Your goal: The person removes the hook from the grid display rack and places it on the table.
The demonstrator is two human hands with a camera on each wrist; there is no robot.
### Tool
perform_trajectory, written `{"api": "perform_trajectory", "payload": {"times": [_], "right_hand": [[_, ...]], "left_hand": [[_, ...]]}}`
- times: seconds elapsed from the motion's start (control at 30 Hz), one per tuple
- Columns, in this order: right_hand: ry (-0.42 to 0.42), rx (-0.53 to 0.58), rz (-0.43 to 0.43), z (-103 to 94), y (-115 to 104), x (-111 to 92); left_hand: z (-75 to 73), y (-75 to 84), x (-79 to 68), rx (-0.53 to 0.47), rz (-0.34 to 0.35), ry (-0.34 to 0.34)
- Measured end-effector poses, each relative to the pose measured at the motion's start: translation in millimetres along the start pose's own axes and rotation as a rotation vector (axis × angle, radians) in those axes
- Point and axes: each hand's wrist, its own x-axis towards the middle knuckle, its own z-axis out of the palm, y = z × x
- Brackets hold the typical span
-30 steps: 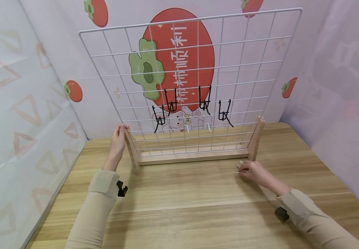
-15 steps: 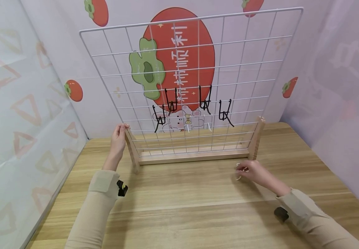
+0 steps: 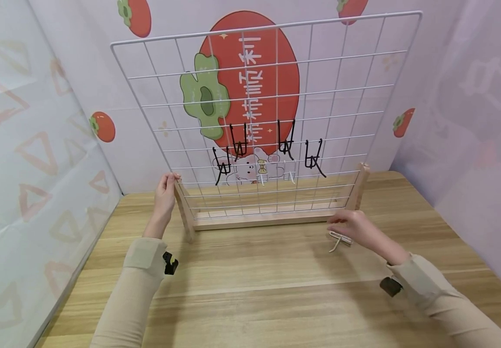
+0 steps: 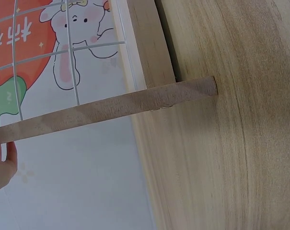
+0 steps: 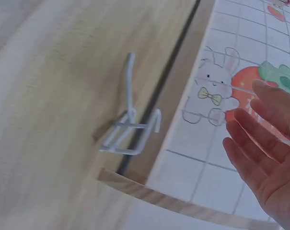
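A white wire grid panel point(image 3: 336, 62) stands in a wooden stand point(image 3: 272, 220). My left hand point(image 3: 164, 195) pinches the top of the stand's left side post; the left wrist view shows fingertips point(image 4: 10, 152) against that post. Before the stand's right end lies a white wire hook point(image 3: 339, 239) on the table, its prong pointing toward me. My right hand point(image 3: 354, 228) is just above and behind this hook, apart from it. In the right wrist view the fingers point(image 5: 252, 143) are spread and hold nothing.
Several black wire hooks point(image 3: 312, 159) hang on the grid's lower half. Two white hooks point(image 3: 262, 178) hang below and between them. A patterned cloth backdrop point(image 3: 67, 116) rises behind and beside the wood-grain table point(image 3: 250, 299).
My right hand turned the white hook over, let go of it on the table and lifted slightly away toward the stand. The left hand has stayed on the post.
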Motion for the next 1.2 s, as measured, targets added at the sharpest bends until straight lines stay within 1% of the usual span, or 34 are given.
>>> {"api": "perform_trajectory", "payload": {"times": [0.07,0.17,0.27,0.4,0.6,0.77,0.9,1.2], "right_hand": [[0.045,0.002,-0.048,-3.2,0,5],[0.097,-0.006,-0.086,-10.3,-3,14],[0.126,-0.044,-0.086,-18.3,-7,22],[0.138,-0.086,-0.085,-28.1,-12,31],[0.177,-0.115,-0.105,-38.7,-20,44],[0.257,-0.102,-0.123,-44.0,-29,54],[0.330,-0.093,-0.156,-46.6,-36,62],[0.425,-0.030,-0.183,-49.8,-50,76]], "left_hand": [[0.1,0.0,-0.2,-0.001,0.000,-0.002],[-0.2,-0.5,0.1,-0.001,-0.001,-0.006],[-1.0,-1.0,0.6,0.005,-0.002,-0.006],[-1.3,-1.1,1.2,0.005,0.000,-0.003],[-0.5,-1.1,0.7,-0.005,0.003,-0.003],[-1.2,-1.9,0.8,-0.001,0.004,-0.002],[-1.2,-1.8,1.2,-0.003,0.002,-0.003],[-0.8,-1.5,0.7,0.001,0.004,-0.001]]}}
